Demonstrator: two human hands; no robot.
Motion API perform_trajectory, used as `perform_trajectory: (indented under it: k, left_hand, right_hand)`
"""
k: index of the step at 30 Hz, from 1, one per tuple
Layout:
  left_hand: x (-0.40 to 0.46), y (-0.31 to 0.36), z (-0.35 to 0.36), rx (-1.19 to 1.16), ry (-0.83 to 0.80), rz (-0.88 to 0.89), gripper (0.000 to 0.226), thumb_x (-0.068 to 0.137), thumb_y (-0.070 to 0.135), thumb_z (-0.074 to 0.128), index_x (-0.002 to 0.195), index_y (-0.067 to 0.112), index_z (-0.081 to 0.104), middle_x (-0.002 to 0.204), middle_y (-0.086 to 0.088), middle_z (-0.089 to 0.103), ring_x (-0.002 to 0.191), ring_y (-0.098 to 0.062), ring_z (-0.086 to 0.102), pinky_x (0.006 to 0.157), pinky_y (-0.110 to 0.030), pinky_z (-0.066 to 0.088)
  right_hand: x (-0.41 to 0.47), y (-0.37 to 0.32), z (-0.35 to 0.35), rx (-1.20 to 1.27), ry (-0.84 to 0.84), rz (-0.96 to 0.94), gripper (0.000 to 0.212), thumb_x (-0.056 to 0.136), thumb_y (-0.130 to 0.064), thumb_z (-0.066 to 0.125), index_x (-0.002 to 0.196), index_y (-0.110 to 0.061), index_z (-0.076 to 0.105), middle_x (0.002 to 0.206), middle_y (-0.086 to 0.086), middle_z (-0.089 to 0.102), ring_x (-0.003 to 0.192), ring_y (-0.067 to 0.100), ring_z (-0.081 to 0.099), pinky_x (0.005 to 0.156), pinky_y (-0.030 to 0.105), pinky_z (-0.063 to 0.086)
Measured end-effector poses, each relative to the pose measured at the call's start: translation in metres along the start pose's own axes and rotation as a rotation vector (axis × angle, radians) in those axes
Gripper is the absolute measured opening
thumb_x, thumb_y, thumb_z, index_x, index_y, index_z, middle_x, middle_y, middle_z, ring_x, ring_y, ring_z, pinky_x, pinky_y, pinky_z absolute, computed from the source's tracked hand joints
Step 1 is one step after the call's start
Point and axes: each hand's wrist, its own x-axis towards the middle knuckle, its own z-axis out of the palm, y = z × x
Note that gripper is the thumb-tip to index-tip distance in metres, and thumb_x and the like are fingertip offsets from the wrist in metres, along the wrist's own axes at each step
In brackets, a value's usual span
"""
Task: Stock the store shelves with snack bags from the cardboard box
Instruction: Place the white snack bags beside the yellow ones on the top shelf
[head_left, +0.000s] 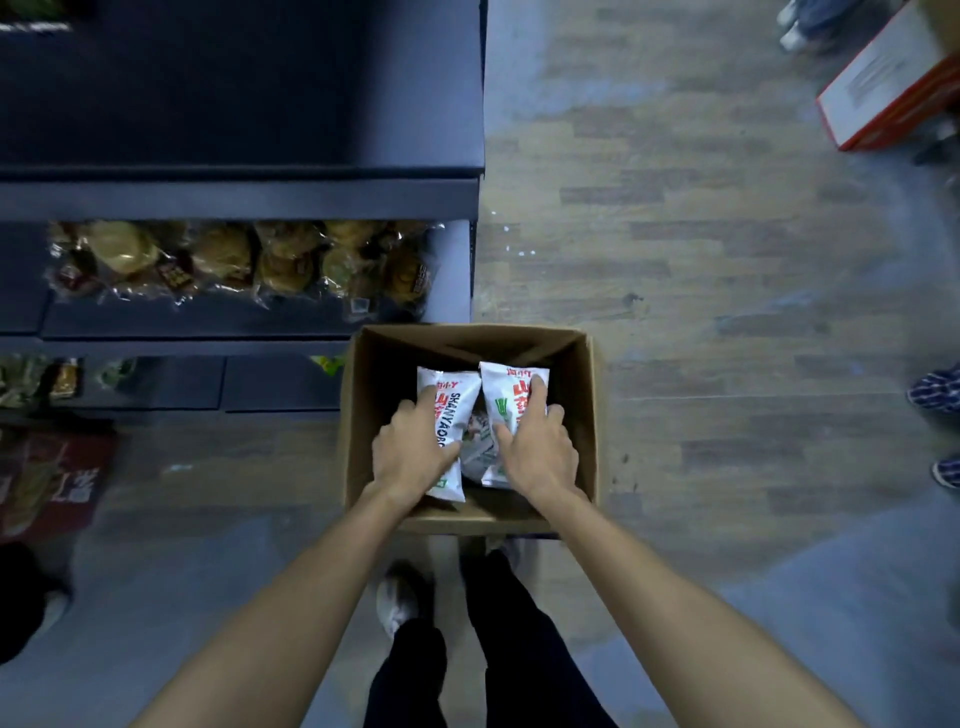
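The open box (584, 395) sits on the floor (727, 312) right of the shelves (239, 197) and holds 2 white bags. The left hand (413, 449) grips the left bag (451, 415); the right hand (537, 447) grips the right bag (506, 395), fingers curled around each.

An open cardboard box (363, 415) stands on the wood-patterned floor (701, 260), touching the base of dark blue shelves (234, 200). Clear-wrapped buns (234, 262) line one shelf. A red-and-white carton (878, 93) sits well apart on the floor.
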Motion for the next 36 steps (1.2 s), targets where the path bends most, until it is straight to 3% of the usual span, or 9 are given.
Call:
perform_trajectory:
  k: [7, 11, 17, 24, 28, 32, 36]
  left_hand:
    - [-0.056, -0.002, -0.084, 0.046, 0.175, 0.114, 0.070, 0.081, 0.040, 0.070, 0.140, 0.028, 0.035, 0.115, -0.003, 0.055, 0.099, -0.025, 0.060, 0.070, -0.034, 0.049]
    - [-0.090, -0.012, -0.143, 0.121, 0.349, 0.146, 0.074, 0.087, 0.040, 0.062, 0.147, 0.025, 0.022, 0.126, -0.011, 0.053, 0.100, -0.034, 0.062, 0.071, -0.040, 0.051]
    - [-0.155, -0.034, -0.256, 0.027, 0.638, 0.191, 0.071, 0.084, 0.044, 0.062, 0.144, 0.026, 0.029, 0.105, -0.006, 0.055, 0.089, -0.033, 0.063, 0.068, -0.042, 0.052]
    - [-0.211, -0.021, -0.417, -0.002, 0.918, 0.283, 0.069, 0.082, 0.042, 0.065, 0.142, 0.026, 0.036, 0.104, -0.004, 0.055, 0.087, -0.030, 0.063, 0.066, -0.038, 0.050]
    - [-0.218, -0.004, -0.488, -0.032, 1.058, 0.334, 0.068, 0.082, 0.046, 0.064, 0.142, 0.025, 0.038, 0.105, -0.006, 0.057, 0.088, -0.032, 0.064, 0.065, -0.039, 0.049]
    - [-0.202, 0.015, -0.535, -0.047, 1.161, 0.352, 0.065, 0.087, 0.047, 0.060, 0.142, 0.021, 0.038, 0.117, -0.007, 0.058, 0.096, -0.032, 0.064, 0.071, -0.041, 0.052]
    - [-0.167, 0.036, -0.567, -0.037, 1.213, 0.321, 0.064, 0.089, 0.049, 0.059, 0.141, 0.024, 0.034, 0.115, -0.007, 0.057, 0.092, -0.028, 0.064, 0.065, -0.037, 0.052]
  right_hand:
    - [-0.074, -0.038, -0.047, 0.121, 0.077, -0.084, 0.076, 0.096, -0.043, 0.054, 0.155, -0.024, 0.009, 0.130, 0.012, 0.043, 0.111, 0.033, 0.053, 0.085, 0.041, 0.045]
    - [-0.122, -0.084, -0.069, 0.134, 0.196, -0.204, 0.075, 0.096, -0.041, 0.054, 0.154, -0.023, 0.010, 0.130, 0.013, 0.045, 0.113, 0.036, 0.053, 0.084, 0.043, 0.046]
    - [-0.193, -0.167, -0.122, 0.253, 0.386, -0.357, 0.076, 0.094, -0.041, 0.057, 0.153, -0.025, 0.012, 0.140, 0.010, 0.045, 0.122, 0.032, 0.050, 0.093, 0.043, 0.045]
    - [-0.261, -0.279, -0.229, 0.405, 0.617, -0.561, 0.063, 0.089, -0.048, 0.058, 0.140, -0.034, 0.023, 0.114, 0.005, 0.059, 0.098, 0.031, 0.060, 0.077, 0.038, 0.048]
    - [-0.277, -0.329, -0.288, 0.454, 0.702, -0.666, 0.063, 0.089, -0.048, 0.059, 0.139, -0.032, 0.024, 0.113, 0.006, 0.058, 0.098, 0.033, 0.060, 0.082, 0.045, 0.051]
    - [-0.267, -0.365, -0.333, 0.445, 0.749, -0.733, 0.062, 0.090, -0.048, 0.059, 0.139, -0.034, 0.024, 0.114, 0.004, 0.060, 0.101, 0.031, 0.060, 0.079, 0.042, 0.047]
    - [-0.236, -0.390, -0.369, 0.431, 0.780, -0.749, 0.061, 0.090, -0.047, 0.060, 0.136, -0.034, 0.024, 0.109, 0.002, 0.060, 0.095, 0.028, 0.060, 0.079, 0.043, 0.050]
